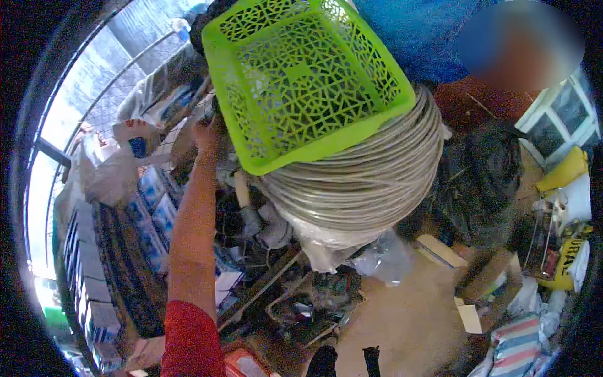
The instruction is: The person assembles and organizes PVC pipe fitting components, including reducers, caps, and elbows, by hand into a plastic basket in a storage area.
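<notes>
My left hand (206, 131) is stretched forward at the left, the bare forearm coming out of a red sleeve. It is just left of a green plastic basket (301, 147), among dim, cluttered things. Its fingers are hard to make out in the shade, and I cannot tell what they hold. The basket has patterned openwork walls and floor. It is tilted towards me over a large coil of pale grey cable or hose (370, 179), overlapping the coil's top. Clear plastic wrap (326, 248) hangs at the coil's underside. My right hand is out of view.
Stacked boxes (88, 276) line the left beside a wire-mesh window (100, 94). A dark plastic bag (483, 182), a white-framed pane (559, 119), a yellow sack (568, 264) and a striped bag (515, 345) are at right. Brown floor (402, 320) shows near my feet.
</notes>
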### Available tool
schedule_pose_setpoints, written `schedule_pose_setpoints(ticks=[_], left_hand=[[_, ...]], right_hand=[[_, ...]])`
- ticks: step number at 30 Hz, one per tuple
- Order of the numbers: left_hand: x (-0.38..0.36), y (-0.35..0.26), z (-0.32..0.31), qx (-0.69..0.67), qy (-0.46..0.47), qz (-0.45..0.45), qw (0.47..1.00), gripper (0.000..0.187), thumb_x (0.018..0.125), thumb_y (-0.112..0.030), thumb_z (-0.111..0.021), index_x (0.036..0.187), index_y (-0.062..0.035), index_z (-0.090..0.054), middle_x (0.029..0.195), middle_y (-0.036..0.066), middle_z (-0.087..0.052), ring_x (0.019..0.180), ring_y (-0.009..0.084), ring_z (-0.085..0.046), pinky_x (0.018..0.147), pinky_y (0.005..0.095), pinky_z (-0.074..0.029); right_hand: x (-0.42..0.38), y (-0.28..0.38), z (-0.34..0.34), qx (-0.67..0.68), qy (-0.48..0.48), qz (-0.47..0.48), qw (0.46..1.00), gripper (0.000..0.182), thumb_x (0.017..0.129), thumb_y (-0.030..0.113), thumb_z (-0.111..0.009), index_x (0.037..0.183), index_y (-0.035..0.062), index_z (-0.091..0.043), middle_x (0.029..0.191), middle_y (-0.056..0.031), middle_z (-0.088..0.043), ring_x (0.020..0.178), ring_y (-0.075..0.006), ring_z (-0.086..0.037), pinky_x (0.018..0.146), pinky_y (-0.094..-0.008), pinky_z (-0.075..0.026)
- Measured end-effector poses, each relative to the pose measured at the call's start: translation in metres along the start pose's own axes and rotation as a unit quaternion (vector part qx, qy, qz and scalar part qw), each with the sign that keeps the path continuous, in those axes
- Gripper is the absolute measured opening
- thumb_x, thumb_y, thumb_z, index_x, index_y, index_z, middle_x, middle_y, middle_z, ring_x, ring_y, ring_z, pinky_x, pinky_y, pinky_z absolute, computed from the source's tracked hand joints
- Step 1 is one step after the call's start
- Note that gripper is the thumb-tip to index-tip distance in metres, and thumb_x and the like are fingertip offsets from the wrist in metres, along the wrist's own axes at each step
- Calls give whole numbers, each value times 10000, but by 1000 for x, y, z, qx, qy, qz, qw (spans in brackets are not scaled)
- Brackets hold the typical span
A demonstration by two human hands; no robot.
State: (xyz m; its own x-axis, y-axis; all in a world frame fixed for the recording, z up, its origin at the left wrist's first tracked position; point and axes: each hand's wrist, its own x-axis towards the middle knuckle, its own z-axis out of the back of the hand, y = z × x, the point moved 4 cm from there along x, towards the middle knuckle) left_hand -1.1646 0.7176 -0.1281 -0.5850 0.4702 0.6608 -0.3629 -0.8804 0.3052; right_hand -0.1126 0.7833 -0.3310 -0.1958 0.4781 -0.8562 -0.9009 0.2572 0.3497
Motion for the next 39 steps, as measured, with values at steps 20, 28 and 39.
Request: schedule_pose_setpoints(ticks=[20, 28, 39], left_hand=[[-199, -58, 552, -475, -34, 211, 854, 333, 805, -153, -724, 1061, 18, -597, 861, 106, -658, 806, 167, -620, 688, 296, -509], [-356, -159, 782, -607, 66, 190, 769, 513, 707, -36, -754, 1148, 14, -497, 1121, 136, -480, 1012, 243, -548, 805, 339, -560], [-518, -140, 910, -583, 116, 213, 776, 609, 646, -76, -810, 1182, -85, -523, 1301, 153, -338, 1202, 312, -416, 962, 406, -452]], right_hand=[[114, -107, 89, -136, -9, 403, 905, 456, 844, 140, -642, 1263, 57, -482, 1317, -167, -502, 1214, -346, -465, 1054, -493, -334], [-127, 137, 209, 348, 218, 347, 843, 424, 905, 124, -472, 1299, -29, -435, 1196, -132, -540, 1064, -268, -549, 939, -425, -460], [-324, 138, 113, 334, 471, 336, 744, 431, 830, 154, -546, 1236, 26, -480, 1211, -119, -566, 1135, -253, -539, 957, -410, -432]])
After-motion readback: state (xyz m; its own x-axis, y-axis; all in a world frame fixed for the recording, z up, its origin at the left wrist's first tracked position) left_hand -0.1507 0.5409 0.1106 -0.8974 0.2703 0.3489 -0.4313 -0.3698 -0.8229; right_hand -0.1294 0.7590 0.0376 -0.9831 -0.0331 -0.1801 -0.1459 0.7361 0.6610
